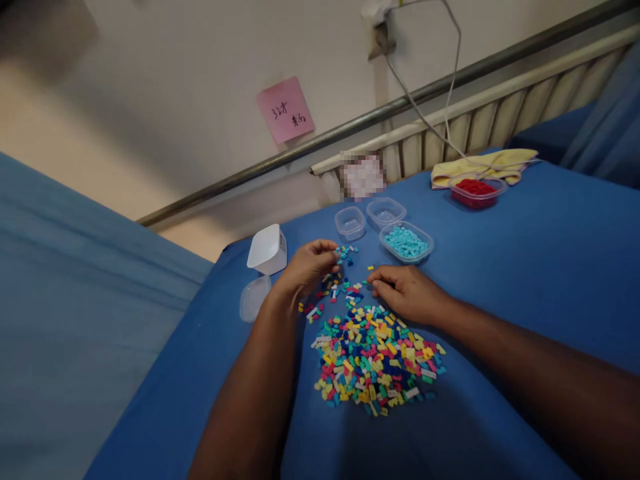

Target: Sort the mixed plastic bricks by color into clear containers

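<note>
A heap of small multicoloured toy building bricks [373, 353] lies on the blue cloth between my forearms, with looser bricks strewn beyond it. My left hand [311, 268] is at the far left of these, fingers bent and closed together beside a small cluster of mostly light-blue bricks [346, 253]. Whatever its fingertips hold is too small to make out. Across from it, my right hand [410, 292] rests low over the cloth with curled fingers, thumb and forefinger pinched. A green bit shows at their tips, and a single yellow brick [371, 268] lies just beyond.
Behind the hands stand a tub of light-blue bricks [406, 243] and two clear tubs, one square [350, 223], one rounded [386, 212]. A white container [267, 249] and clear lid [255, 299] sit left. Red pieces fill a tub [475, 192] by a yellow cloth [515, 163].
</note>
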Available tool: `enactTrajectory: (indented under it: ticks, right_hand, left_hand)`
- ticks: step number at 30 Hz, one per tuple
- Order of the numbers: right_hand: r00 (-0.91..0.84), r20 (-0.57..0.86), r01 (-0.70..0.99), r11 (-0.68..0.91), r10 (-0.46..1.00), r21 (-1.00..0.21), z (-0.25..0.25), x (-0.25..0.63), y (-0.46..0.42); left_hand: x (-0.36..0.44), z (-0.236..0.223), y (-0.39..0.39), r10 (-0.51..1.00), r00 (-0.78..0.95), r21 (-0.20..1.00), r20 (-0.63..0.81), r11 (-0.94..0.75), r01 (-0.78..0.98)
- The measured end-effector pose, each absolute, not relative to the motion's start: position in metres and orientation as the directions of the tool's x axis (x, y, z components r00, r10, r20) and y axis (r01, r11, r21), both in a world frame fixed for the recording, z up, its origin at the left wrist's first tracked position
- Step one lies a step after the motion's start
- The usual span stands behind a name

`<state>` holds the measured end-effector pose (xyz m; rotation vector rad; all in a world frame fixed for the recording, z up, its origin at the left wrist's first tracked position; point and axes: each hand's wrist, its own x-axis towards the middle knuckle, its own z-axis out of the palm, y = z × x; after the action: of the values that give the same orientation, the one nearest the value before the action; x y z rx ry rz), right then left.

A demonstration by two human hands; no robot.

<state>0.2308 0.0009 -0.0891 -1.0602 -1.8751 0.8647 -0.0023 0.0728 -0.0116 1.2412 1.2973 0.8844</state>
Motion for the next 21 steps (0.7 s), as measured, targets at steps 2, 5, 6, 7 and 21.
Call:
enactTrajectory:
  ticks: [2, 5, 6, 7, 21]
  right_hand:
    - [-0.325, 0.312, 0.345, 0.419, 0.893, -0.84, -0.088, 0.231, 0.001]
    - [-0.325, 0.319, 0.327, 0.423, 0.89, -0.845, -0.089, 0.23, 0.001]
    - [-0.328, 0.325, 0.318, 0.427, 0.887, -0.846, -0.089, 0.23, 0.001]
    - [-0.33, 0.33, 0.311, 0.432, 0.884, -0.847, -0.089, 0.23, 0.002]
    - [-0.334, 0.31, 0.301, 0.413, 0.89, -0.86, -0.092, 0.231, 0.001]
  left_hand:
    - [0.031, -0.005, 0.084, 0.97, 0.173, 0.963, -0.172, 0.129, 0.236]
    - [0.078, 0.0, 0.101, 0.95, 0.298, 0.921, -0.096, -0.029, 0.389]
    - [0.09, 0.0, 0.106, 0.937, 0.342, 0.886, -0.075, -0.095, 0.454]
    - [0.101, 0.0, 0.112, 0.921, 0.386, 0.834, -0.054, -0.171, 0.524]
    - [0.032, 0.031, 0.096, 0.913, 0.407, 0.384, 0.008, -0.379, 0.842]
